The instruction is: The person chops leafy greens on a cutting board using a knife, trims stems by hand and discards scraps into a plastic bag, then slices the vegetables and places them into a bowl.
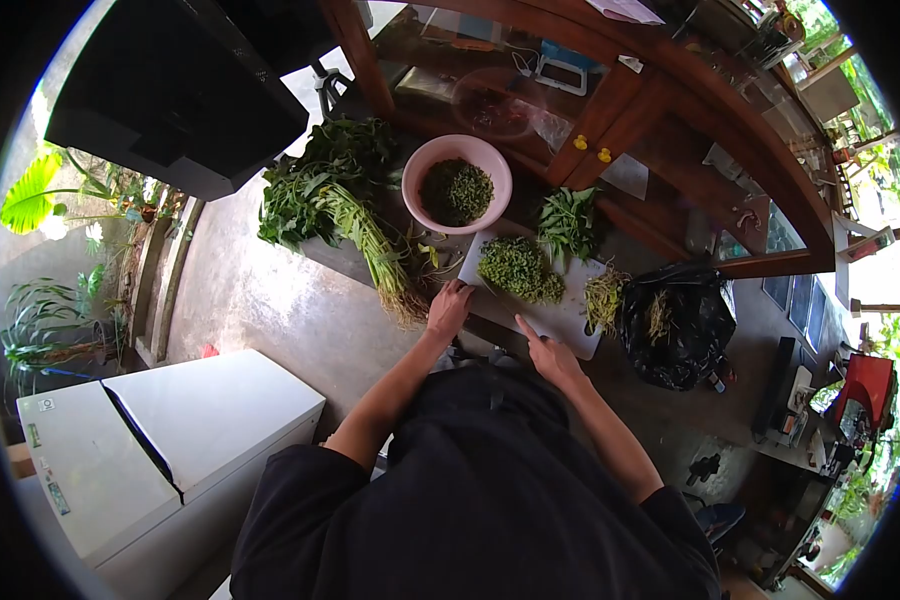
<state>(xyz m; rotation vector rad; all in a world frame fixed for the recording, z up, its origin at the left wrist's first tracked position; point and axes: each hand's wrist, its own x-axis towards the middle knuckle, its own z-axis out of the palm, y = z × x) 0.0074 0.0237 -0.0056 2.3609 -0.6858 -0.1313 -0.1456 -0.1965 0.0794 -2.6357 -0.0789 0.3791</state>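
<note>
At the near left edge of the white cutting board, my left hand has its fingers bent together; what they hold, if anything, is too small to make out. My right hand is over the board's near edge, index finger stretched forward and the other fingers curled under, hiding anything in them. A heap of chopped greens lies on the board beyond both hands. Left of my left hand is a bundle of long-stemmed greens with roots toward me. A pink bowl behind the board holds more chopped greens.
Leafy sprigs lie at the board's far side and root trimmings at its right end. A black plastic bag with trimmings stands farther right. Behind is a wooden glass-door cabinet. A white fridge is at the lower left.
</note>
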